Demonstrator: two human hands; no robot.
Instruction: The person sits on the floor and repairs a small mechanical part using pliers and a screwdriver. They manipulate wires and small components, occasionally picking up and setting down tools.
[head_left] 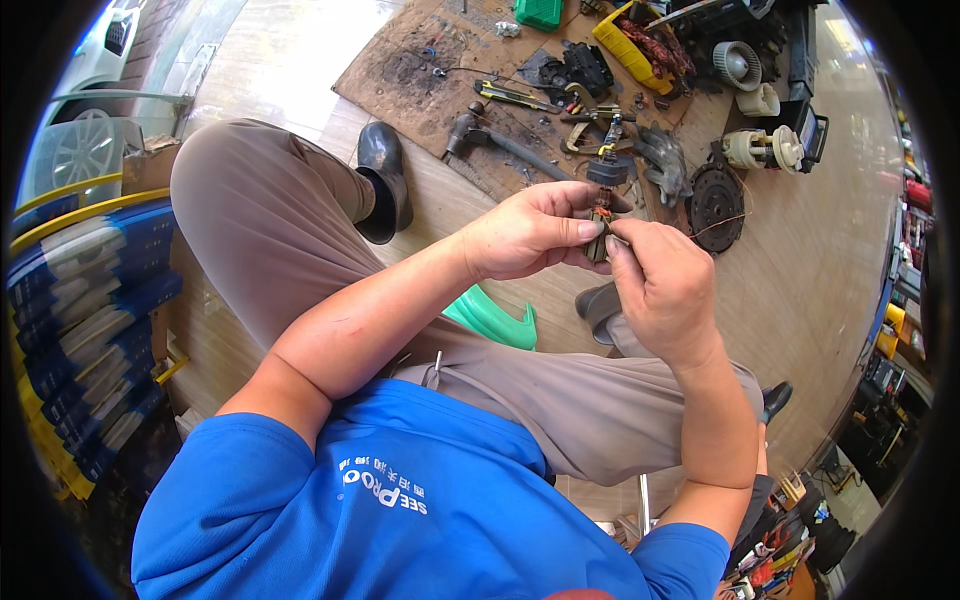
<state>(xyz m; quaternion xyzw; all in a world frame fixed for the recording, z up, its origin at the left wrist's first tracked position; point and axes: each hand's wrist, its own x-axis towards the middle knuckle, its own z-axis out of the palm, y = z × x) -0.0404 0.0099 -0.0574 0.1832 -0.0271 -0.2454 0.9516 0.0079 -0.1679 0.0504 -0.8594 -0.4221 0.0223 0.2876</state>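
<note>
My left hand point(545, 230) is closed round a small metal part point(600, 238) that has copper-coloured windings near its top and a dark greenish lower body, with a shaft and a dark cap point(607, 172) rising above it. The fingertips and thumb of my right hand point(660, 280) are closed on the same part from the right. Just behind it lie grey work gloves point(662, 160) and a dark round plate point(718, 205) with a thin copper wire across it. My fingers hide some of the part.
A stained cardboard sheet point(400, 80) holds a hammer point(470, 135), several tools, a yellow tray point(625, 50) and black parts. A white cylindrical part point(760, 150) sits at right. A green plastic stool point(515, 330) is below my hands. Shelved blue items point(80, 290) stand left; a car point(95, 60) is beyond.
</note>
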